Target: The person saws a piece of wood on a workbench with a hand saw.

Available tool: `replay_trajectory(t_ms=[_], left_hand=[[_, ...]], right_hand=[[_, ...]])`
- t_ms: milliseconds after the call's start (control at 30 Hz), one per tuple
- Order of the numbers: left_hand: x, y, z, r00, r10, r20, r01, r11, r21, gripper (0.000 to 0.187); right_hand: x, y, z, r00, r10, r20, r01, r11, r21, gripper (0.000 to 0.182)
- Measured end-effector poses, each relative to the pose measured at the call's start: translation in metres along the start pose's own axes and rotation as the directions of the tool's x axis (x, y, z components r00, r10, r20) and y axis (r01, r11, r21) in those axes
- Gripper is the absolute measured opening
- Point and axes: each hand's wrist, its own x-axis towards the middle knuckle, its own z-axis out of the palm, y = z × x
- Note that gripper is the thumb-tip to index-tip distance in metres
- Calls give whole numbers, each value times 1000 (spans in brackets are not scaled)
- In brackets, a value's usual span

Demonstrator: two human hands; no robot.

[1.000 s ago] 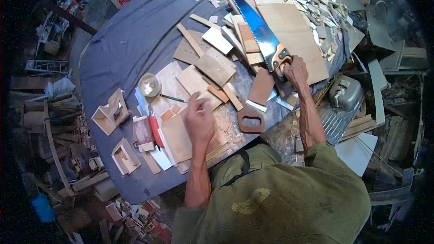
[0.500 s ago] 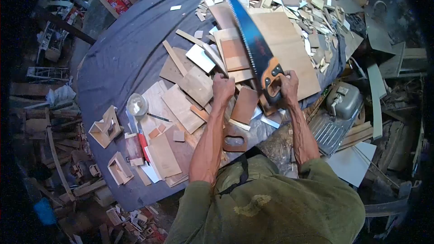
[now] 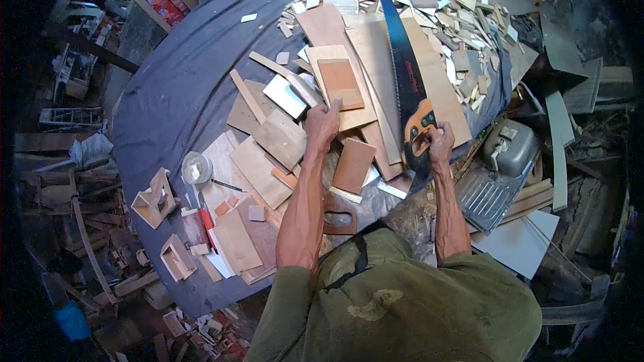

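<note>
My right hand [image 3: 441,143] is closed round the orange and black handle of a handsaw [image 3: 402,60]. Its dark blade points away from me, above a large light board [image 3: 439,90]. My left hand [image 3: 323,125] grips the near edge of a light wooden board [image 3: 355,117], with the thumb on top and the other fingers hidden. On that board lies a smaller reddish-brown wood piece [image 3: 341,84]. Close to the left wrist are a loose brown block [image 3: 353,166] and a second saw's wooden handle [image 3: 340,218].
Wood offcuts [image 3: 463,27] are heaped at the far right of the dark cloth [image 3: 181,74]. To the left stand a round clear container [image 3: 196,168], a pencil [image 3: 228,186] and small wooden frames [image 3: 155,199]. A metal sink [image 3: 500,167] lies off the table's right side.
The handsaw has swung right and lies more in line with my view. My left hand has shifted slightly left, its thumb now over the light board, which sits a little lower in view.
</note>
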Motion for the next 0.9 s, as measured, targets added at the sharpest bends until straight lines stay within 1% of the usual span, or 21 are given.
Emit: replay_trajectory(t_ms=[67, 167, 267, 367, 400, 467, 500, 567, 600, 667, 700, 767, 833, 867, 900], left_hand=[[-2, 7, 10, 994, 97, -57, -99, 995, -34, 44], [2, 9, 14, 983, 158, -91, -163, 985, -56, 45], [-6, 19, 11, 972, 167, -167, -193, 969, -152, 38], [-1, 3, -2, 981, 116, -156, -162, 933, -321, 31], [-9, 6, -13, 972, 171, -160, -216, 922, -321, 30], [-10, -6, -28, 975, 174, -141, -222, 835, -504, 30], [-11, -11, -36, 975, 175, -134, -221, 778, -588, 30], [-18, -16, -53, 981, 145, -132, -196, 732, -652, 31], [-24, -19, -59, 983, 127, -131, -183, 707, -683, 32], [-36, -26, -66, 992, 77, -95, -122, 612, -781, 34], [-42, -31, -70, 996, 52, -76, -92, 559, -824, 35], [-50, -41, -76, 1000, -27, -12, 3, 498, -867, 39], [-53, -53, -79, 996, -82, 43, 73, 403, -912, 39], [-57, -61, -83, 995, -65, 70, 92, 441, -893, 38], [-60, -64, -84, 996, -54, 73, 89, 420, -903, 38]], right_hand=[[-8, -7, 1, 1000, -7, 6, 7, 1000, -15, 11], [-5, 7, -1, 999, 17, 30, -18, 1000, 24, 12], [-9, 2, 0, 999, 28, 18, -30, 997, 74, 13], [-9, 5, -3, 997, -70, -25, 68, 995, -73, 13], [-11, -3, -2, 997, -70, -28, 66, 991, -117, 14], [-13, -25, 0, 997, -71, -33, 62, 977, -203, 15], [-12, -26, 0, 998, -63, -14, 58, 971, -233, 15], [-4, -27, 0, 998, -49, 28, 55, 955, -292, 17], [1, -18, 1, 996, -84, 42, 93, 950, -298, 17], [14, 5, 8, 984, -158, 79, 175, 937, -303, 18], [13, 1, 12, 986, -135, 93, 159, 927, -339, 18], [9, -21, 21, 988, -92, 122, 135, 902, -410, 17], [9, -25, 25, 990, -14, 143, 71, 911, -406, 24], [9, -26, 27, 988, 26, 153, 39, 913, -405, 28], [7, -31, 30, 990, -11, 139, 73, 889, -451, 28]])
